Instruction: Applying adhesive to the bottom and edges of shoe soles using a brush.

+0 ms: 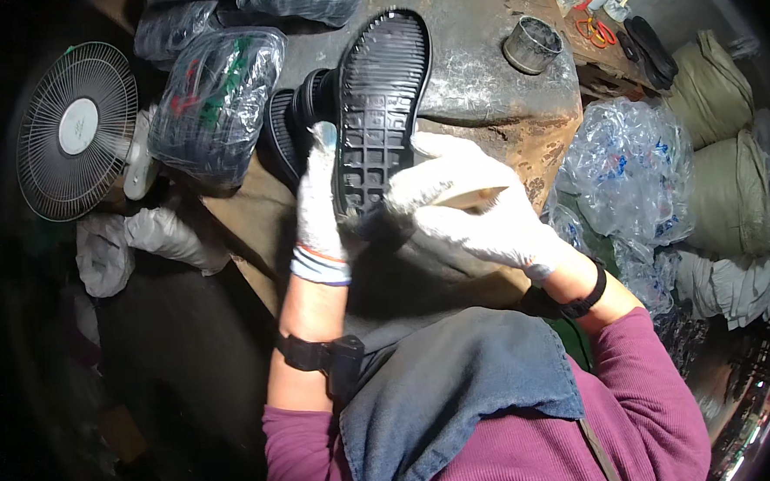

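A black shoe sole (375, 93) is held up with its ridged and gridded face toward me. My left hand (317, 187), in a white knit glove, closes on the sole's left edge near the heel. In a matching glove, my right hand (474, 197) wraps around a brush with a pale wooden handle (468, 199). The brush's dark end is at the heel of the sole and is partly hidden by my fingers. More black soles (283, 128) stand just behind and to the left of the held one.
Plastic-wrapped black bundles (221, 105) lie at the table's far left, beside a fan (76, 126). A metal can (532, 45) stands on the worn table (472, 79). Far right are red-orange scissors (596, 32), clear plastic bags (625, 167) and green sacks (729, 192).
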Available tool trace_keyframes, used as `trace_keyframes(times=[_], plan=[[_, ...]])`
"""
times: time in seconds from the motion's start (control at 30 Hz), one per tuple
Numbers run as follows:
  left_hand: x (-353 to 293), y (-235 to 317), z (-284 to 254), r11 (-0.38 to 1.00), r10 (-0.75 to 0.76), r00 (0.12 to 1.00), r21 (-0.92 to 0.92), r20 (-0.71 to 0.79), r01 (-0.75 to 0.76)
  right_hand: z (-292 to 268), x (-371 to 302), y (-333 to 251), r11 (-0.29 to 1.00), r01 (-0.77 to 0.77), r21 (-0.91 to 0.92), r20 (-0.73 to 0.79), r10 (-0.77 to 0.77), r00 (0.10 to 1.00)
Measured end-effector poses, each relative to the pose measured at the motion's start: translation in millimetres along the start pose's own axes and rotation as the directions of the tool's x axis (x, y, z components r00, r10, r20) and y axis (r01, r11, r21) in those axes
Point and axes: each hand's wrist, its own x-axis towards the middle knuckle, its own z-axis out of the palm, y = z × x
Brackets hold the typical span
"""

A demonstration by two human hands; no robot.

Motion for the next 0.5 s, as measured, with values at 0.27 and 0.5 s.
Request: trace_keyframes(times=[0.27,0.5], plan=[[-16.1,2.3,17.4,0.507,0.466,0.874,0.851,-0.135,-0.139,-29.8,-3.7,-5.7,0.920,0.141,-0.366,-0.008,-0.154,0.988],[-29.5,-2.7,55.5,0.670,0.106,0.968,0.736,-0.229,0.100,-78.6,29.4,1.9,0.980,-0.090,-0.178,-0.431,0.004,0.902]])
